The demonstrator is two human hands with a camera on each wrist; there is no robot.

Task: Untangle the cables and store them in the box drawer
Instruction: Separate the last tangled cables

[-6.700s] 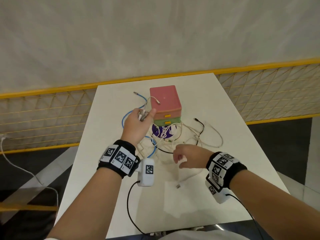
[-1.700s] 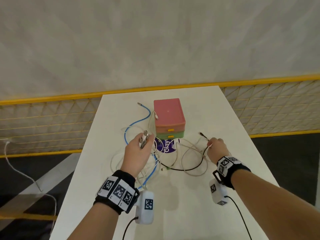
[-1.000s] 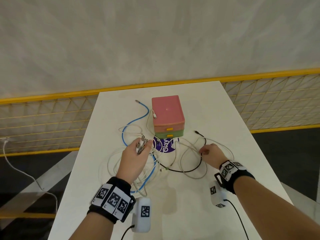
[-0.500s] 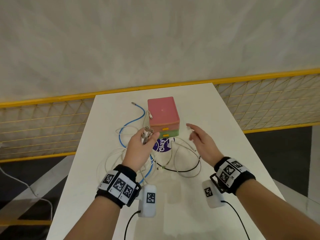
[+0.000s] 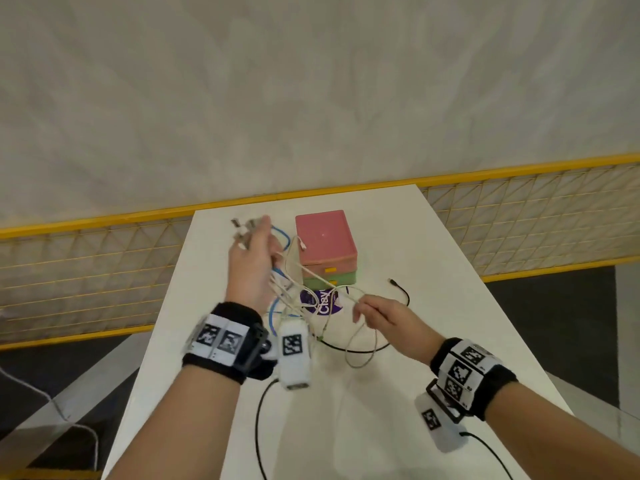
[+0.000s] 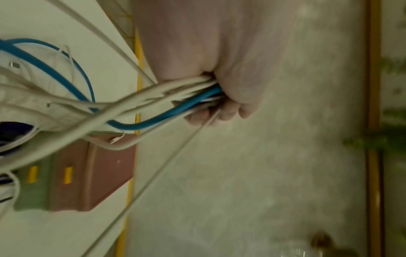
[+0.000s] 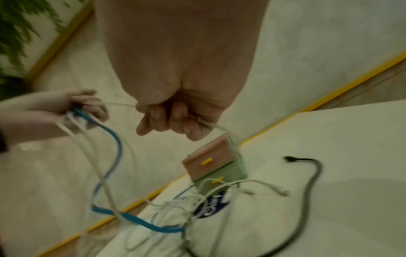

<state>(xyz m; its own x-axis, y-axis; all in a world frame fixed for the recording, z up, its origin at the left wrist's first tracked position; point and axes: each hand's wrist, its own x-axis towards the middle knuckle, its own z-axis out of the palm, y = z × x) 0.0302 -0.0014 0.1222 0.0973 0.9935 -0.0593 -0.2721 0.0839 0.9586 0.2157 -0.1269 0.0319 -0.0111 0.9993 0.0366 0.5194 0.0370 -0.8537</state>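
My left hand (image 5: pixel 252 252) is raised left of the box and grips a bundle of cable ends (image 6: pixel 167 97), white ones and a blue cable (image 5: pixel 281 233), with metal plugs sticking out above the fist. The cables hang in a tangle down to the table. My right hand (image 5: pixel 369 308) pinches one white cable (image 7: pixel 215 126) in front of the box, and that cable stretches across to the left hand (image 7: pixel 84 107). The box (image 5: pixel 325 242) has a pink drawer over a green drawer, both closed. A black cable (image 5: pixel 401 291) lies loose to its right.
A purple round label (image 5: pixel 322 303) lies on the white table (image 5: pixel 450 306) under the tangle, just in front of the box. A yellow-railed mesh fence (image 5: pixel 519 202) runs behind the table. The table's left edge is close to my left hand.
My left hand has lifted the cable bundle up and away from me. My right hand, open half a second ago, now pinches a white cable nearer to me.
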